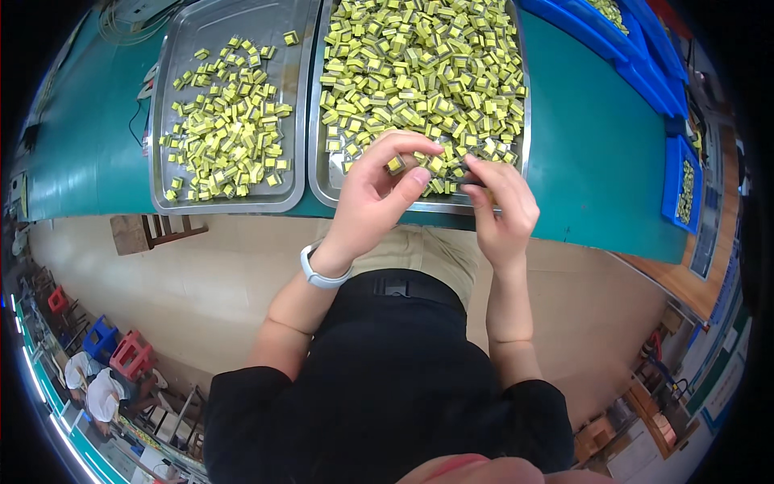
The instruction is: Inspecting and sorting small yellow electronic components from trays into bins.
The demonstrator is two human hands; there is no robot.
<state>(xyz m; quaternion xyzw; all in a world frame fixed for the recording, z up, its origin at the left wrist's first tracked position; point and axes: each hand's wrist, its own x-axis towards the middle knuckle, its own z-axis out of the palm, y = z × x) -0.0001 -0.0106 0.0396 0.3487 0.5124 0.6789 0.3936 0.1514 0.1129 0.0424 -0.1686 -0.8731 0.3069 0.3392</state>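
My left hand (372,184) hovers over the near edge of the right metal tray (314,161), thumb and index finger curved and apart. A small yellow block (395,164) shows in the gap between them; whether it touches the hand, I cannot tell. Beside it, my right hand (506,202) is closed in a pinch on a small dark piece (470,180), mostly covered by the fingertips. Many small yellow-and-dark blocks, like wound electronic components (419,64), fill the tray beneath both hands.
On the left, a second metal tray (300,113) holds a looser heap of similar blocks. Blue bins (657,77) stand at the right of the green table (588,153), with a smaller blue bin (673,181) nearer. A wooden stool (129,234) sits below the table edge.
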